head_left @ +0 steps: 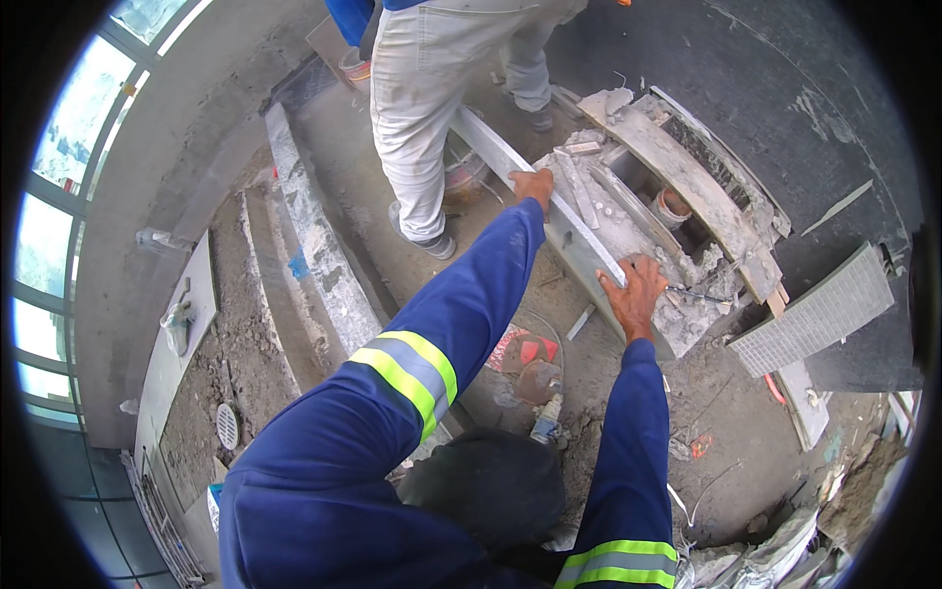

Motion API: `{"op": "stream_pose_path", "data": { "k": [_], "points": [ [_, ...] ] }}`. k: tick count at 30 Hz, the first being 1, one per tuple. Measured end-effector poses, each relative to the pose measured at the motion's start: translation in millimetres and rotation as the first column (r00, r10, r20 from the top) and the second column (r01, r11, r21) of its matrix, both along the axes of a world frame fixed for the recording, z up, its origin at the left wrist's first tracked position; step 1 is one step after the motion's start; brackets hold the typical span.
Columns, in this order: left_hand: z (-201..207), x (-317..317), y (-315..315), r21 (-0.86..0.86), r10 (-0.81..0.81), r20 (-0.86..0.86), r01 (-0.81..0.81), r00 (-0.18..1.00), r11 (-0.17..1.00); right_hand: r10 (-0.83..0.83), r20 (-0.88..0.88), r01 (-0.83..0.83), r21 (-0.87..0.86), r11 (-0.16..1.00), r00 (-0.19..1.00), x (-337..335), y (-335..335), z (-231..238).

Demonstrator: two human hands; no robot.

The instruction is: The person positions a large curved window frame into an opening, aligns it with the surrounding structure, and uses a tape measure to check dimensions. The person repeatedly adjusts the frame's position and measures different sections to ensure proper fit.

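A long grey stone slab (583,259) stands on its edge, running from the other person's legs down toward the right. My left hand (533,187) is closed over its upper edge about midway along. Nearer its close end, my right hand (636,294) grips the same edge, thumb on the left face and fingers over the right side. The slab's right face is mostly hidden. Right beside it lies a rough mortar ledge (628,228) with a rectangular opening, where a round pipe end (670,207) shows.
A person in pale trousers (417,98) stands at the slab's far end. Left runs a long stone kerb (319,231) beside a dirt strip. A bottle (547,419) lies on the floor between my arms. A tiled panel (819,309) leans at the right; rubble (785,550) fills the lower right.
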State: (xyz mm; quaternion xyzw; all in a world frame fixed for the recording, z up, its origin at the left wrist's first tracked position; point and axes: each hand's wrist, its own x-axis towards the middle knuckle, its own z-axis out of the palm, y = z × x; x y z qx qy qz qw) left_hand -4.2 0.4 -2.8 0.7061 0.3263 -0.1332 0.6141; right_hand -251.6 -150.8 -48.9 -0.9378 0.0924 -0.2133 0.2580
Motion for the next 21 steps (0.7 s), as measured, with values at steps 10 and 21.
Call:
{"op": "stream_pose_path", "data": {
  "k": [10,21],
  "points": [
    [5,-1,-3,-0.030,0.028,-0.030,-0.029,0.999,0.999,0.019,0.018,-0.019,0.000,1.000,1.000,1,-4,-6],
    [0,-1,-3,0.004,0.013,-0.003,-0.013,1.000,1.000,0.013,0.001,-0.013,-0.014,1.000,1.000,-1,-3,-2]
  ]
}}
